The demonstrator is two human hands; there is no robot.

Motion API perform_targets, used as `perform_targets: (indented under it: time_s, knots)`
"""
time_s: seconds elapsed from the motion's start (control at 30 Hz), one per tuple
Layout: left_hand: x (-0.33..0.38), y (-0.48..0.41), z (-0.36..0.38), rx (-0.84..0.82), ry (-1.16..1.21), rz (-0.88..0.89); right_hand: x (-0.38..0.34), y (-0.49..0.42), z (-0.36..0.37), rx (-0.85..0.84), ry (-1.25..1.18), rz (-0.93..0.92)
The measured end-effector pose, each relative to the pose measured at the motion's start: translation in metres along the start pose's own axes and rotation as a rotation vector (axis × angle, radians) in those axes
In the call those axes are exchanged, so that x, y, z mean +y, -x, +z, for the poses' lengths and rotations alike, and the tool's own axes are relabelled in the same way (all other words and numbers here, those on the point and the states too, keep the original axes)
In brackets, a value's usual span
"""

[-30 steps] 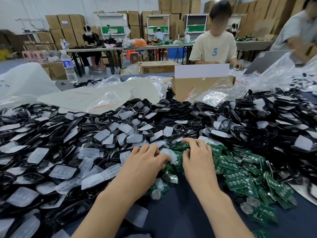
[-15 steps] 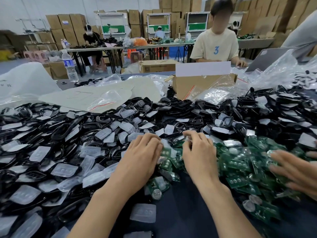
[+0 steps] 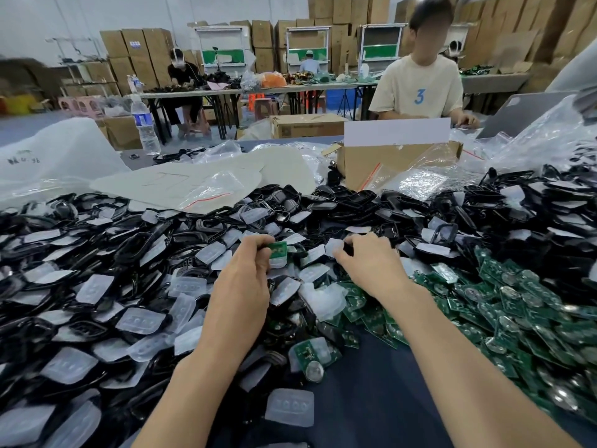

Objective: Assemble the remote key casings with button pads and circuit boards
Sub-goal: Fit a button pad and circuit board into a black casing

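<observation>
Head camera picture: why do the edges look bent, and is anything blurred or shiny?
Head view: the wide-angle lens bows the boxes at the edges; light is even, shadows soft; glare on the plastic bags; the sleeve at top right is smeared; left hand and right hand look sharp.

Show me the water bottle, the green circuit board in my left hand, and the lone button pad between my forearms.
water bottle [image 3: 144,119]: head view, on its label.
circuit board [image 3: 278,248]: head view, on its exposed green face.
button pad [image 3: 289,407]: head view, on its middle bump.
</observation>
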State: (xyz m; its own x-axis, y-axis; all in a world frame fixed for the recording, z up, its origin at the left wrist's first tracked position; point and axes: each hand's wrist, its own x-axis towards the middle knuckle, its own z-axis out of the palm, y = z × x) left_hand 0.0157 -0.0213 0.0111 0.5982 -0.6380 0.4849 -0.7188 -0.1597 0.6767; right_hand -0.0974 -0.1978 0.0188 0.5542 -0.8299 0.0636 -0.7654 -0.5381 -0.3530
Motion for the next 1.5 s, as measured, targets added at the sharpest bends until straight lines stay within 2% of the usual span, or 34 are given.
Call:
perform_targets:
  time_s: [0.13,0.37,0.43,0.53,0.63,0.73,0.87,1.03,1.17,1.2,1.23,1.33,1.4,1.5]
  knots:
    - [0.0,0.001,0.002,0.012,-0.039,0.032,0.004,0.002,-0.002,-0.013,-0.048,0.003]
    - [0.003,0.004,0.004,0.027,-0.103,0.08,0.014,0.001,-0.009,-0.06,-0.345,0.0]
    - [0.002,0.004,0.003,0.038,-0.103,0.084,0.013,0.007,-0.007,0.048,-0.391,-0.082]
    - [-0.001,0.003,0.003,0.048,-0.087,0.102,0.014,0.015,-0.006,0.271,-0.256,-0.22]
    - [-0.002,0.003,0.007,0.037,-0.053,0.085,0.013,0.015,-0.009,0.352,-0.25,-0.245]
    - [-0.003,0.002,0.008,0.056,0.02,0.07,0.009,0.019,-0.013,0.342,-0.535,-0.184]
    - [-0.002,0.002,0.011,0.085,0.074,0.092,0.011,0.028,-0.019,0.161,-1.064,-0.11]
    - [0.001,0.003,0.011,0.075,0.1,0.099,0.007,0.037,-0.015,0.096,-1.303,-0.009]
    - [0.003,0.005,0.009,0.08,0.098,0.136,0.004,0.039,-0.016,-0.048,-1.773,0.075]
    - [0.004,0.006,0.009,0.08,0.093,0.146,0.005,0.04,-0.015,-0.052,-1.783,0.061]
    - [0.004,0.006,0.008,0.081,0.088,0.155,0.005,0.041,-0.014,-0.036,-1.694,0.024]
    - [0.006,0.007,0.009,0.068,0.085,0.166,0.003,0.044,-0.009,0.08,-1.31,-0.083]
    - [0.007,0.006,0.009,0.067,0.099,0.149,0.0,0.045,-0.007,0.055,-1.35,-0.081]
    - [0.008,0.006,0.009,0.053,0.164,0.091,-0.007,0.046,-0.003,-0.083,-1.477,-0.027]
